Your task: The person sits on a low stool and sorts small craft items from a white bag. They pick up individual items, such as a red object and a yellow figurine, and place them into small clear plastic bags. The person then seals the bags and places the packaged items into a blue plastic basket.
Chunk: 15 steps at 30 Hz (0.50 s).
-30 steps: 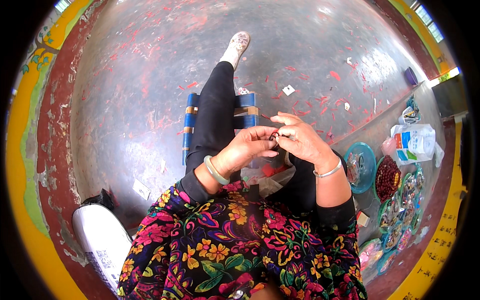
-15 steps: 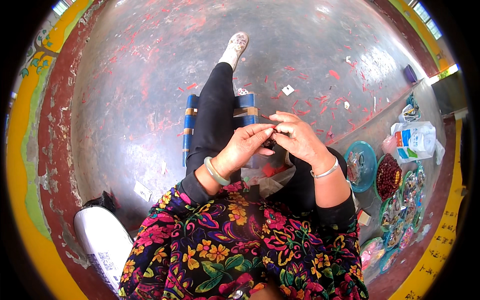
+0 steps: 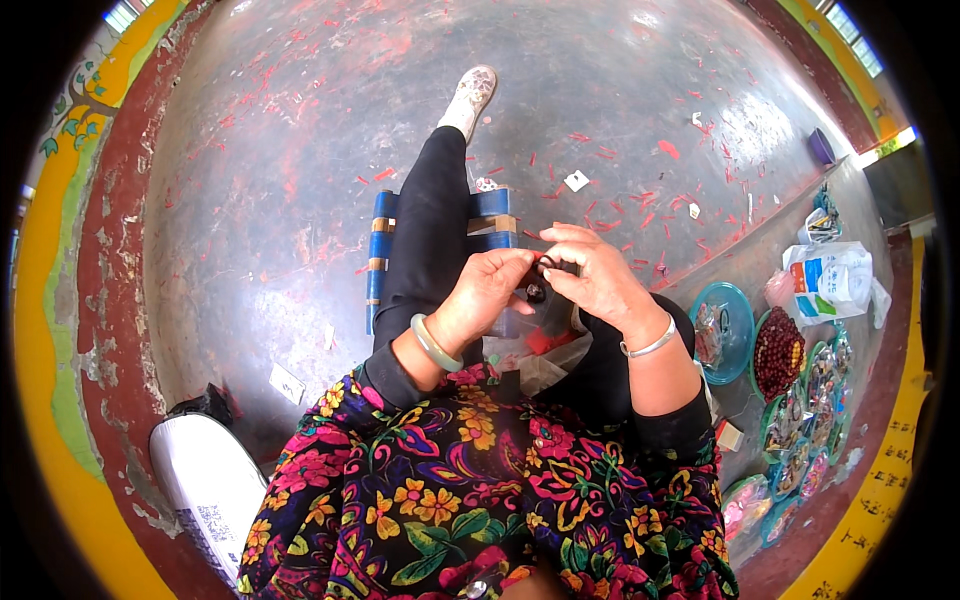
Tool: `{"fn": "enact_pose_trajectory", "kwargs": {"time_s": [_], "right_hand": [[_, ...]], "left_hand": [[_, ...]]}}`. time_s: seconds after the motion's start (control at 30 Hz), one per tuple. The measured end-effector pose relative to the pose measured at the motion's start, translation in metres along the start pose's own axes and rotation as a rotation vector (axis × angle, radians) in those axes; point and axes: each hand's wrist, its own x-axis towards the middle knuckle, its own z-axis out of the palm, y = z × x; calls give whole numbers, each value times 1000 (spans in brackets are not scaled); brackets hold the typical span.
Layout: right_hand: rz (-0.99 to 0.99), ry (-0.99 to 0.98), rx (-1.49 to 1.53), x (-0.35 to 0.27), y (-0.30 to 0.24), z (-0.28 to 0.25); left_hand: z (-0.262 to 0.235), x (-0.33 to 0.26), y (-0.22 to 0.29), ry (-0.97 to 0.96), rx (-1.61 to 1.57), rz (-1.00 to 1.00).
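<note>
My left hand (image 3: 487, 296) and my right hand (image 3: 590, 275) meet over my lap, fingertips close together. Between them they pinch a short string of dark beads (image 3: 541, 278), one round dark bead hanging just under the fingers. A pale green bangle (image 3: 433, 343) sits on my left wrist and a silver bangle (image 3: 648, 345) on my right. I sit with one black-trousered leg (image 3: 430, 220) stretched out, ending in a white shoe (image 3: 470, 97). A clear bag with red bits (image 3: 535, 340) lies in my lap under the hands.
A blue stool frame (image 3: 380, 255) stands under my leg. Right of me are a blue bowl (image 3: 735, 310), a dish of dark red beads (image 3: 778, 352), several trays of coloured beads (image 3: 815, 410) and a white plastic bag (image 3: 835, 280). A white sack (image 3: 205, 480) lies at lower left. Red scraps litter the grey floor.
My fingers shifted slightly on the beads; the hands stay together over my lap. The view moved a little.
</note>
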Motion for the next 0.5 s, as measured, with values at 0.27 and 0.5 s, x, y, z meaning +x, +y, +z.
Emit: {"fn": "enact_pose_trajectory", "kwargs": {"time_s": [0.27,0.5], "right_hand": [[23,-102,-34,-1,1,-6],[44,-278,-70,-4,6,-4]], "left_hand": [[1,1,-1,26,24,41],[3,1,-8,-64,79,43]]}}
